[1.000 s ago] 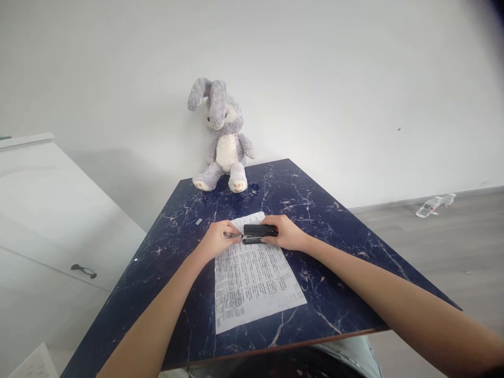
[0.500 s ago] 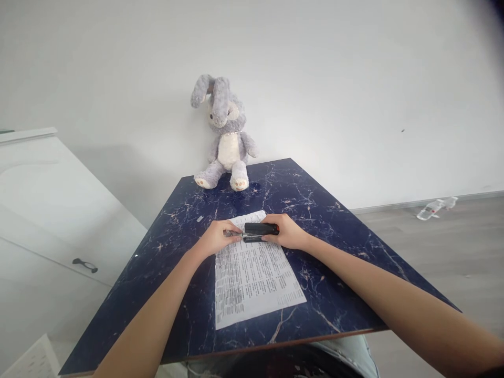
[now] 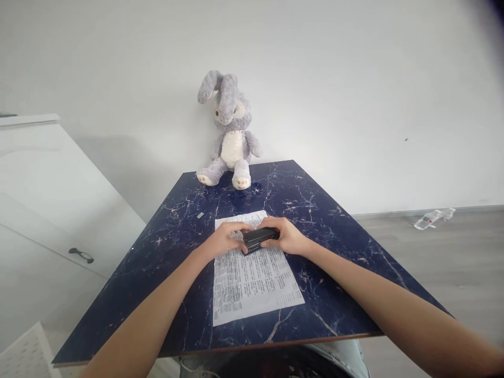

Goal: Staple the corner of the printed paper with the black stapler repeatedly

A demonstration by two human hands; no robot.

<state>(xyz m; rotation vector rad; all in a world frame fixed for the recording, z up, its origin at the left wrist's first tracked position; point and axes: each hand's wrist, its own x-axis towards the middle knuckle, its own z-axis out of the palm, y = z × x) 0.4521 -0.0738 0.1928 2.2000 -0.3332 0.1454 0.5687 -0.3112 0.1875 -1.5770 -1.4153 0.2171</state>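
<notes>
A black stapler (image 3: 260,238) is held level above a printed sheet of paper (image 3: 255,286), its two long halves close together. My right hand (image 3: 285,236) grips its right end, near a small red spot. At its left end, my left hand (image 3: 230,238) has thumb and fingers pinched on the stapler's tip. The paper lies flat on the dark blue marbled table (image 3: 326,273), and both hands cover parts of its upper half.
A grey plush rabbit (image 3: 232,136) sits at the table's far end against the wall. A small pale strip (image 3: 200,215) lies left of the paper. To the left stands a white cabinet (image 3: 59,210); plastic bottles (image 3: 429,219) lie on the floor at right.
The stapler's halves, parted before, have come together. My left hand has moved right onto its tip, and the stapler has tilted slightly. The camera view has shifted a little.
</notes>
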